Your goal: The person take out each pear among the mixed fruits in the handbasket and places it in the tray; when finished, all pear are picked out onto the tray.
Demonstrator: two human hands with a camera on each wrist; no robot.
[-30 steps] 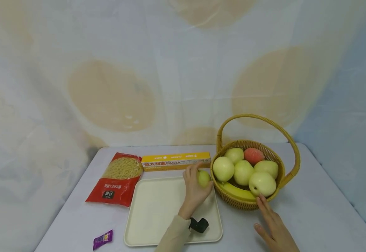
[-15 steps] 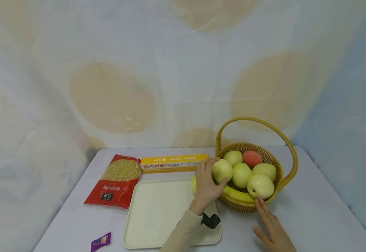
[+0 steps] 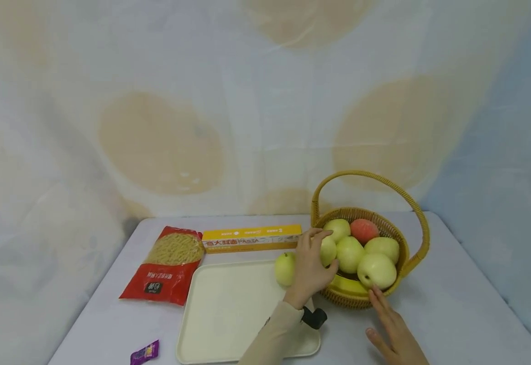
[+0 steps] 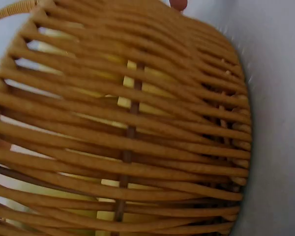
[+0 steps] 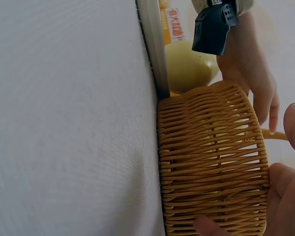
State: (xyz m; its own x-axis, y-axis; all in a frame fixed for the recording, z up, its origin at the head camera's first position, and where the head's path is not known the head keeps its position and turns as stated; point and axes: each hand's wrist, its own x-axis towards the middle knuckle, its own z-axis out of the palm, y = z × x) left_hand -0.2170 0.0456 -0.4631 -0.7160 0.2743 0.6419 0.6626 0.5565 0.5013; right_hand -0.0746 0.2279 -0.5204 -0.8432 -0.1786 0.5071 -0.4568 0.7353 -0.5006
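Note:
My left hand (image 3: 312, 268) curls its fingers and thumb round a pale green apple (image 3: 328, 251) at the left side of the wicker basket (image 3: 345, 300), hiding part of it. More green apples, a red peach-like fruit (image 3: 364, 230) and a banana (image 3: 349, 286) lie in the basket. Another green apple (image 3: 285, 268) sits on the tray's upper right corner, beside my left wrist. With straight fingers, my right hand (image 3: 397, 329) touches the basket's front near the rim. The left wrist view is filled by the basket's woven side (image 4: 132, 118).
A cream tray (image 3: 228, 314) lies left of the basket. Behind it stands a yellow pasta box (image 3: 251, 238), with a red bag of pasta (image 3: 167, 266) to the left. A small purple packet (image 3: 144, 352) lies at the front left. The basket's tall handle (image 3: 370, 175) arches overhead.
My left hand has let go of the green apple now on the tray and moved right to the apple in the basket. My right hand keeps its place at the basket's front.

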